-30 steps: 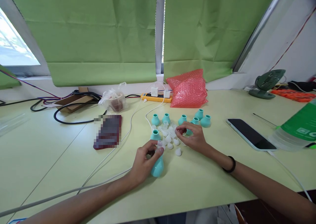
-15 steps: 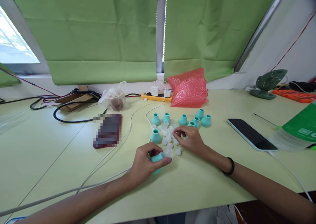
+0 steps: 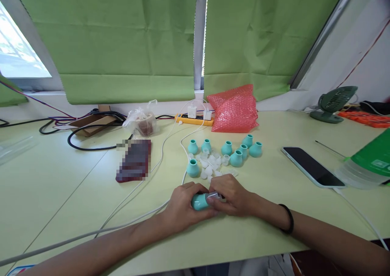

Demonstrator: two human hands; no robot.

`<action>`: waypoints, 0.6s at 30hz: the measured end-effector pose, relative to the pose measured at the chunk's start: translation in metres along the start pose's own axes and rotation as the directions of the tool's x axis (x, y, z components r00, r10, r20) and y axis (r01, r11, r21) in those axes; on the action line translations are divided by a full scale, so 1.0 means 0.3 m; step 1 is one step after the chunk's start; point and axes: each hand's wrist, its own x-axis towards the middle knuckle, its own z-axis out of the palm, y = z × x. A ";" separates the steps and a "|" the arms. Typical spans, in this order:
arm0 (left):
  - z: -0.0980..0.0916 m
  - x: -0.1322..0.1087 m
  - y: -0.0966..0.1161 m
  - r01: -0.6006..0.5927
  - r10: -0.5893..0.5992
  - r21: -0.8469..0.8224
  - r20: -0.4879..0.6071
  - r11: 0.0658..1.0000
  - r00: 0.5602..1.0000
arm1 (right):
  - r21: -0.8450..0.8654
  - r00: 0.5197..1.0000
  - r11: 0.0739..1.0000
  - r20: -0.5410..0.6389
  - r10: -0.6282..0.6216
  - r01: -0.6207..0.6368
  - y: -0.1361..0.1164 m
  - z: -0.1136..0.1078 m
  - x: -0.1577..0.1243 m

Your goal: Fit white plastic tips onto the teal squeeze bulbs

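My left hand [image 3: 185, 207] is closed around a teal rubber bulb [image 3: 199, 202], which lies tilted with its neck toward the right. My right hand [image 3: 230, 197] pinches a see-through plastic piece [image 3: 214, 195] at the bulb's neck; its fingers hide how far the two are joined. Just beyond the hands lies a pile of small whitish, translucent pieces [image 3: 209, 171]. Several other teal bulbs stand upright around it, among them one at the left [image 3: 193, 168] and one at the right [image 3: 236, 158], their open necks facing up.
White cables [image 3: 158, 162] cross the table left of the pile. A dark red-edged object, partly pixelated [image 3: 134, 162], lies at the left and a phone [image 3: 312, 166] at the right. Behind are a yellow power strip [image 3: 195, 120], a red bubble-wrap bag [image 3: 234, 109] and a small fan [image 3: 333, 103].
My right hand has left the whitish pile and come toward me to the bulb's neck. My left hand keeps hold of the bulb, which has shifted slightly to the right.
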 end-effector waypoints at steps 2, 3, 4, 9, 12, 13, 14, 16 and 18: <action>0.001 -0.001 -0.001 -0.056 0.051 0.092 0.050 0.994 0.997 | 0.000 0.999 1.000 -0.038 0.000 0.000 0.004 0.008 -0.002; 0.002 -0.001 -0.002 -0.078 0.070 0.118 0.076 0.990 0.995 | 0.018 0.999 1.000 -0.048 0.018 -0.018 0.004 0.010 -0.002; 0.002 -0.001 -0.003 -0.094 0.082 0.131 0.095 0.987 0.992 | 0.046 0.998 0.998 -0.047 0.045 -0.043 0.003 0.010 0.000; 0.000 -0.002 -0.004 -0.141 0.126 0.147 0.110 0.979 0.986 | 0.204 0.984 0.963 0.026 0.178 -0.179 -0.005 0.009 0.008; -0.002 -0.004 0.000 -0.159 0.141 0.144 0.127 0.977 0.982 | 0.292 0.974 0.929 0.065 0.217 -0.226 -0.001 0.012 0.010; -0.003 -0.004 0.001 -0.158 0.139 0.143 0.131 0.977 0.982 | 0.316 0.972 0.919 0.075 0.225 -0.237 0.001 0.012 0.010; -0.003 -0.005 0.002 -0.155 0.137 0.142 0.134 0.978 0.981 | 0.336 0.969 0.909 0.085 0.232 -0.247 0.003 0.013 0.010; -0.003 -0.006 0.004 -0.148 0.128 0.141 0.139 0.979 0.982 | 0.374 0.965 0.890 0.104 0.240 -0.261 0.006 0.013 0.011; -0.002 -0.007 0.003 -0.142 0.123 0.135 0.142 0.981 0.982 | 0.408 0.962 0.872 0.117 0.245 -0.271 0.008 0.013 0.012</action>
